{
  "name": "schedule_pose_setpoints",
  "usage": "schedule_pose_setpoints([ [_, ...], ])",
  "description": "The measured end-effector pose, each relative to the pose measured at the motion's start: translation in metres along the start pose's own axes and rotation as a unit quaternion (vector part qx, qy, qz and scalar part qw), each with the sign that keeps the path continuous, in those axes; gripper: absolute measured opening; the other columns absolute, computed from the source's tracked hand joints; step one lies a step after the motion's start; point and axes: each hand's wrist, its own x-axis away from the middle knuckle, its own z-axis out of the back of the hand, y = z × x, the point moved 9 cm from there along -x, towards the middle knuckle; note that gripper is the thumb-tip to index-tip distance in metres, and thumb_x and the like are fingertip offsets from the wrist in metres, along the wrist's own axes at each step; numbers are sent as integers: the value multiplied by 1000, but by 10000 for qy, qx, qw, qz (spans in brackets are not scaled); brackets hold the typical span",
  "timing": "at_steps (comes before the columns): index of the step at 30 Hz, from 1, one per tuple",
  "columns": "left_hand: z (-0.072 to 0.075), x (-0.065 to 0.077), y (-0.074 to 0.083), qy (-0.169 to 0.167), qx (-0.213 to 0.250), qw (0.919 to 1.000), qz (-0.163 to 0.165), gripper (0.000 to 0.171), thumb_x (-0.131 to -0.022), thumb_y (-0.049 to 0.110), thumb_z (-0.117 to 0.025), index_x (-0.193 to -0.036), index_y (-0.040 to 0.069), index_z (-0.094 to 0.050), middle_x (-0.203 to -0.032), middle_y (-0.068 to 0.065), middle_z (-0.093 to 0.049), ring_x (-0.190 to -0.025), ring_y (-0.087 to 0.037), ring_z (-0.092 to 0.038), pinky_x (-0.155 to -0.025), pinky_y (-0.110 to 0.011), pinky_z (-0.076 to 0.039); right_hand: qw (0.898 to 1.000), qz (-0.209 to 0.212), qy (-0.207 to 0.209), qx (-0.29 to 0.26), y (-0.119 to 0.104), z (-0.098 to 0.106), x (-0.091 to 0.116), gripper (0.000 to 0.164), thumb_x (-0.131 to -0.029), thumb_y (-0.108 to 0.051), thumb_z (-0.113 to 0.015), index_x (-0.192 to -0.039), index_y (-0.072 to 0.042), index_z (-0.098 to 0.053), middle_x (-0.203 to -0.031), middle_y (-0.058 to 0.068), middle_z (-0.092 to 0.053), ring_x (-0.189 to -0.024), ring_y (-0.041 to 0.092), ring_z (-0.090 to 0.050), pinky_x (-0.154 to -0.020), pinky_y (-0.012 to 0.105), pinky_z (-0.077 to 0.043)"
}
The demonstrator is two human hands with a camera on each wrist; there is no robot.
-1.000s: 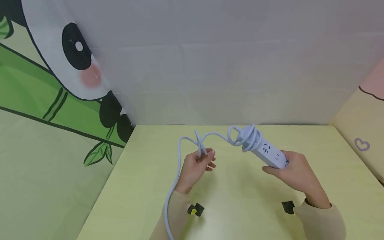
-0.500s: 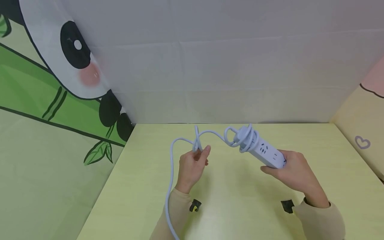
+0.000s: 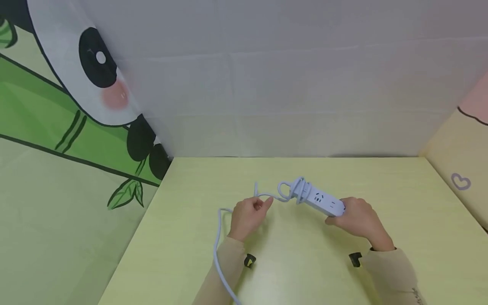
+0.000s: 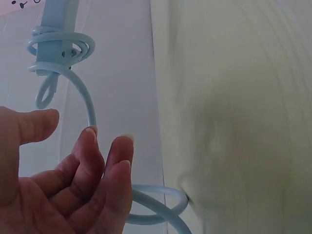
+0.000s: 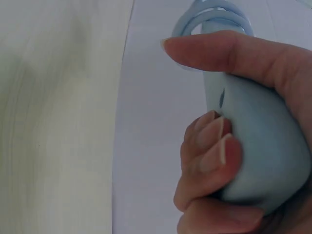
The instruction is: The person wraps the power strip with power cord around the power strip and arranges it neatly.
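Note:
A white power strip [image 3: 325, 202] with its cord [image 3: 219, 237] wound round its far end tilts over the table. My right hand [image 3: 360, 218] grips the near end; in the right wrist view, fingers and thumb wrap round the strip's body [image 4: 57, 19] [image 5: 265, 141]. Left of it, my left hand [image 3: 248, 217] is at the loose cord, fingers loosely bent and thumb apart from them in the left wrist view. There the cord passes behind the index fingertip and reappears as a loop [image 4: 163, 210] beyond the fingers. Part of it is hidden by this hand.
The pale yellow-green table [image 3: 183, 186] meets a whitish back wall [image 3: 289, 97]. Printed panels stand on both sides, green with a cartoon face at left. From the left hand the cord trails along the left sleeve [image 3: 221, 271] past the lower frame edge.
My right hand and the power strip have moved down and left. The left hand has dipped slightly, and the loose cord over it has come lower, with its upright loop now partly behind the hand.

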Motion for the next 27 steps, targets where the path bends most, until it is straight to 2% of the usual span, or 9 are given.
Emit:
schedule_pose_setpoints([
  [3, -3, -1, 0, -198, -3, 9997, -117, 40, -95, 51, -64, -82, 15, -75, -72, 5, -70, -65, -10, -61, -65, -29, -48, 9998, -136, 7, -156, 8, 0, -3, 52, -76, -36, -83, -106, 4, -69, -96, 18, -73, -68, 20, -57, -51, 32, -40],
  [9, -19, 0, 0, -1330, 221, 9904, -302, 34, -96, 42, -67, -84, 12, -77, -64, 9, -67, -62, -9, -58, -59, -24, -44, 9978, -323, 505, -282, 15, 24, -1, 57, -79, -43, -82, -108, 4, -68, -97, 19, -72, -72, 23, -57, -53, 31, -40],
  [11, -11, -1, 4, -902, 341, 9939, -526, 30, -95, 40, -69, -84, 13, -75, -66, 9, -65, -63, -10, -57, -60, -23, -44, 9973, -324, 597, -292, 14, 31, 2, 58, -79, -45, -82, -109, 3, -68, -98, 19, -71, -74, 24, -58, -54, 31, -41],
  [13, 2, -1, 12, -117, 457, 9953, -848, 25, -93, 39, -73, -90, 14, -73, -73, 7, -63, -65, -12, -58, -61, -24, -46, 9971, -292, 649, -279, 11, 37, 6, 55, -79, -44, -83, -108, 1, -68, -98, 18, -72, -76, 24, -59, -55, 31, -41],
  [15, 12, 1, 22, 569, 546, 9892, -1233, 25, -92, 38, -75, -101, 15, -71, -85, 3, -63, -75, -14, -61, -67, -26, -51, 9971, -197, 693, -249, 6, 41, 11, 51, -78, -42, -84, -104, -1, -70, -96, 16, -72, -75, 23, -58, -55, 31, -41],
  [18, 14, 7, 38, 843, 644, 9778, -1806, 32, -91, 37, -77, -114, 17, -71, -104, 1, -65, -96, -15, -63, -82, -32, -55, 9967, 24, 784, -220, -6, 46, 17, 42, -77, -40, -85, -96, -5, -71, -89, 10, -73, -72, 21, -57, -55, 31, -41],
  [23, -4, 14, 60, -301, 1594, 9567, -2418, 20, -95, 26, -73, -110, 15, -79, -101, 1, -76, -98, -15, -67, -89, -31, -53, 9949, 292, 926, -278, -26, 47, 24, 37, -75, -38, -87, -92, -8, -72, -86, 6, -73, -70, 19, -57, -55, 30, -41],
  [25, -12, 19, 65, -1042, 2111, 9444, -2296, 20, -97, 22, -70, -111, 12, -79, -83, -2, -73, -80, -13, -66, -77, -26, -52, 9935, 340, 1061, -248, -31, 47, 27, 34, -75, -35, -87, -89, -8, -71, -84, 6, -73, -69, 18, -56, -54, 29, -40],
  [27, -21, 26, 69, -1767, 2531, 9289, -2046, 22, -98, 19, -68, -115, 9, -78, -86, -8, -76, -80, -9, -68, -78, -22, -54, 9922, 363, 1173, -208, -33, 47, 30, 32, -74, -33, -87, -87, -8, -72, -82, 5, -73, -67, 18, -56, -53, 29, -39],
])
